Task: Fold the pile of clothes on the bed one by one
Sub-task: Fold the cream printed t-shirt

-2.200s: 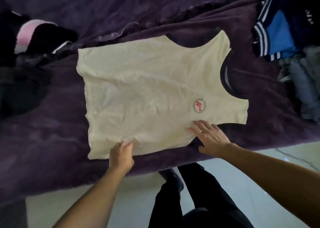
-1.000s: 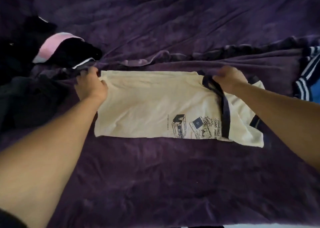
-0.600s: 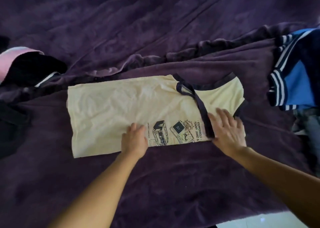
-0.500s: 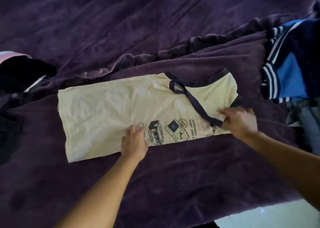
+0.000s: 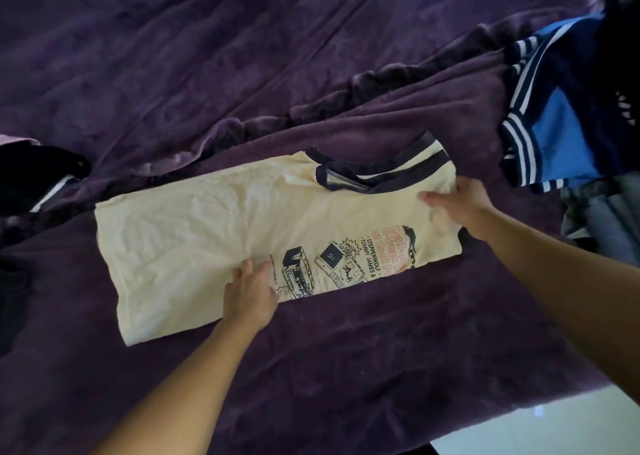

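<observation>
A cream sleeveless shirt point(image 5: 207, 222) with dark trim and a printed graphic lies folded in a long strip across the purple bedcover point(image 5: 311, 56). My left hand point(image 5: 251, 295) presses flat on the strip's near edge, just left of the print. My right hand point(image 5: 460, 205) grips the shoulder end of the shirt at the right, thumb on top and fingers curled at the fabric's edge. The dark-trimmed straps point(image 5: 349, 177) lie bunched along the far edge, left of that hand.
A pile of clothes sits at the right: a navy and blue striped garment point(image 5: 554, 108) over grey fabric point(image 5: 609, 226). Dark clothes point(image 5: 31, 177) lie at the left edge. White floor point(image 5: 554, 430) shows past the bed's near edge, bottom right.
My right hand has moved from the near edge up to the shoulder end, and the dark strap that crossed the print now lies along the far edge. My left hand stays pressed in place.
</observation>
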`<state>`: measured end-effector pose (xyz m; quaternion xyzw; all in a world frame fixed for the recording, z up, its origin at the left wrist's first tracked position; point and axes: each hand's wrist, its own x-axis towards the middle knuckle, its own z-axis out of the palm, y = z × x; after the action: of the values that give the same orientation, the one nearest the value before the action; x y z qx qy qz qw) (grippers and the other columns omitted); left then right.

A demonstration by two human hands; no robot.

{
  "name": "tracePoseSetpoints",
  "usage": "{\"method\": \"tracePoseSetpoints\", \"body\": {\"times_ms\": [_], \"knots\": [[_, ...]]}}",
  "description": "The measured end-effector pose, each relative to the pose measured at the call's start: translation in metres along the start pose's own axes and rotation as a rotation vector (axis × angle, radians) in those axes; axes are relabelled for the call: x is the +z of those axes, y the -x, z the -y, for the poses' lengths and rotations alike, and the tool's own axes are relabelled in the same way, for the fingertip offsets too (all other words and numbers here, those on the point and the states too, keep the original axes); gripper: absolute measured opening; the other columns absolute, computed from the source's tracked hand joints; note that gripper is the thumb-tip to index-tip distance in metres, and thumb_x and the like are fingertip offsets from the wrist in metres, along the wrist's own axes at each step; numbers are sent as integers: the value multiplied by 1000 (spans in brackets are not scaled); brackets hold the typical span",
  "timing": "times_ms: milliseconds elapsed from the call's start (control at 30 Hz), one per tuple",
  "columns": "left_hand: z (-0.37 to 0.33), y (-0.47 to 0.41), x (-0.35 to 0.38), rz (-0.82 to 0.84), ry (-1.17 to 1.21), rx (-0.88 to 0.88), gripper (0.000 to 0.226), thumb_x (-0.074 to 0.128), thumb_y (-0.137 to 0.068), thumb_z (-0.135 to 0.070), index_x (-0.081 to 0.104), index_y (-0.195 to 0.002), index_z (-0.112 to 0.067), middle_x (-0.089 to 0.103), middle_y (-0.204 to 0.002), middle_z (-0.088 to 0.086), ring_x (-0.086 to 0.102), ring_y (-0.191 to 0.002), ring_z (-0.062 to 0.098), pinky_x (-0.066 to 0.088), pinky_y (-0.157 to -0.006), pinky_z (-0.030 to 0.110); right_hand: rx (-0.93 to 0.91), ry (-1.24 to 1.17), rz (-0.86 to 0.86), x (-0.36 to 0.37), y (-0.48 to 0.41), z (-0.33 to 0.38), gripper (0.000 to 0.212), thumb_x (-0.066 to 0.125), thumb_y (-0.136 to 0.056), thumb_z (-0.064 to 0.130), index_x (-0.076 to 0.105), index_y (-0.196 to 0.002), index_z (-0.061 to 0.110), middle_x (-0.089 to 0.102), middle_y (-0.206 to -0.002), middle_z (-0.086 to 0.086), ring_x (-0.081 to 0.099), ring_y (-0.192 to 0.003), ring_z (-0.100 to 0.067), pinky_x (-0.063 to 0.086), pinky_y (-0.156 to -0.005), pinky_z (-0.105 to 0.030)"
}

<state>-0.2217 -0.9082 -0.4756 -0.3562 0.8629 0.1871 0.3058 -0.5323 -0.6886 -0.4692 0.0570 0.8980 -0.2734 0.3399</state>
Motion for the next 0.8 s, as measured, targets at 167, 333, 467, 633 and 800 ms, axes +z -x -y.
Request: {"method": "tracePoseSetpoints", "body": {"times_ms": [167, 333, 467, 633, 800], "knots": [[13, 26, -8, 44, 84, -105, 37, 49, -91, -17, 51, -127, -18, 46, -125, 7, 47, -115, 27, 41, -92, 39, -142, -148, 38, -6, 42, 36, 21, 74, -80, 26, 61, -89, 13, 69, -93, -7, 68, -85, -23, 57, -74, -42], [32, 62, -22, 51, 265, -203, 34, 48, -92, -20, 53, -126, -19, 46, -125, 6, 51, -113, 23, 45, -91, 36, -339, 50, 245, 27, 112, 100, 35, 73, -81, 24, 53, -107, 11, 63, -92, -5, 62, -72, -16, 51, -52, -28], [46, 86, -24, 7, 362, -271, 31, 50, -93, -21, 56, -124, -17, 49, -124, 6, 55, -110, 22, 47, -89, 34, -406, 153, 408, 104, 148, 146, 50, 68, -84, 21, 44, -127, 16, 57, -97, 0, 61, -81, -19, 47, -57, -27], [72, 99, -13, -13, 389, -378, 34, 52, -94, -22, 52, -128, -19, 48, -130, 3, 54, -113, 21, 48, -90, 34, -255, 2, 733, 181, 163, 159, 64, 71, -84, 16, 40, -139, 18, 60, -117, -8, 62, -101, -26, 57, -83, -41], [63, 83, -10, -114, 383, -274, 45, 49, -93, -15, 43, -137, -21, 42, -130, 4, 50, -115, 23, 49, -87, 38, -370, 129, 109, 152, 110, 107, 43, 62, -87, 24, 52, -128, 20, 58, -123, -3, 58, -101, -20, 46, -74, -26]]}}
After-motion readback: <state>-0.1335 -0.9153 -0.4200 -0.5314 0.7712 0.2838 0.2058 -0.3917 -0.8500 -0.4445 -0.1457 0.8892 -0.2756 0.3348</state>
